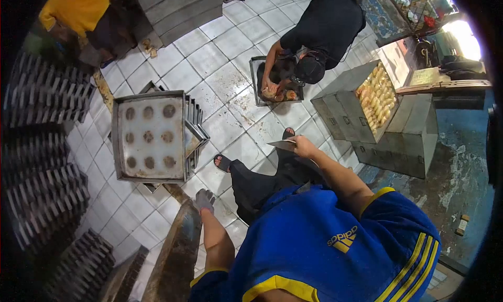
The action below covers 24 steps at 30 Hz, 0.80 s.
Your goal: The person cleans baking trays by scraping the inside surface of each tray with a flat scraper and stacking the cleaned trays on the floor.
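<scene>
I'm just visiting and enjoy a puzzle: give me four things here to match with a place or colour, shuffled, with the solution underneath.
1. Flat blade
2. Tray with nine round marks
3. Crouching person's cap
4. Golden pieces

A. Black
B. In an open metal box, at the right
C. In the camera wearer's right hand
D. On top of a stack, at the left

Pairs: 1-C, 2-D, 3-A, 4-B

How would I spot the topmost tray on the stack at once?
On the tiled floor, just beyond the left hand, stands a stack of trays. The topmost tray faces up with nine dark round marks, three by three; the trays under it show only edges and corners.
</scene>
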Available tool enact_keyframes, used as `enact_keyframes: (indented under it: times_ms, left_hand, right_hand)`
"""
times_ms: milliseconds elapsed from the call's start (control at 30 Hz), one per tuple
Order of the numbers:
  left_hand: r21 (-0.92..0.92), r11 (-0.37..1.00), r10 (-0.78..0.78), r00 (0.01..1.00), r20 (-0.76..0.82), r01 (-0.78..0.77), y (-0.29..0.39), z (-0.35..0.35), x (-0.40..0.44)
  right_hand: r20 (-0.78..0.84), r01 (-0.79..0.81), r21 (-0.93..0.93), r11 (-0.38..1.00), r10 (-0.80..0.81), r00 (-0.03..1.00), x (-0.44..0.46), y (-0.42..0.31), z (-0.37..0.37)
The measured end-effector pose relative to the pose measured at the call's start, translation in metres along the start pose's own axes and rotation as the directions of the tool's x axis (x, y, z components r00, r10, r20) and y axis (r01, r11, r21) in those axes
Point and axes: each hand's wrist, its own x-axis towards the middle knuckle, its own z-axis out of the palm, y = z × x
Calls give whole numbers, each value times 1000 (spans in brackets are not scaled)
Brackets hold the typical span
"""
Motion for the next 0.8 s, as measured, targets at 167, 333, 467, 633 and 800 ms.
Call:
enact_keyframes:
  times_ms: [167, 333, 467, 633, 800]
  left_hand:
    - [277, 958, 28, 985, 172, -76, -17, 97, -14]
    - [316, 944, 19, 974, 228, -93, -58, 202, -9]
    - [334, 943, -114, 954, 277, 16, -99, 288, 7]
    - [530, 835, -56, 933, 356, -152, -196, 390, 106]
    - [486, 862, -71, 915, 397, -144, -287, 537, 229]
  right_hand:
    - [36, -62, 104, 993, 58, 998, 15, 31, -31]
    - [27, -39, 260, 965, 33, 999, 37, 111, -22]
    - [41, -163, 324, 932, 158, 987, 61, 190, 6]
    - [149, -299, 379, 876, 261, 954, 106, 287, 30]
    - [113, -422, 540, 728, 434, 894, 154, 407, 69]
